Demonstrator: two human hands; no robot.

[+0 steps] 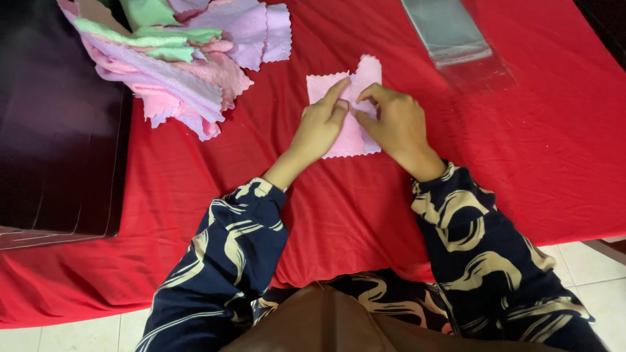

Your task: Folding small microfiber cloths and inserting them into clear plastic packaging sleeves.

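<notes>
Covering the table, the red cloth [535,163] carries a heap of pastel pink, lilac and green cloths [176,58] near its far-left corner and 1 small pink zigzag-edged cloth [345,140] mid-surface, pinched by left hand [319,127] and right hand [398,127] fingertips; any slip would probably skew its fold.

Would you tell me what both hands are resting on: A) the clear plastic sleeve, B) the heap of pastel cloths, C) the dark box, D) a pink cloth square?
D: the left hand and right hand both press on the pink cloth square lying on the red table cover.
</notes>
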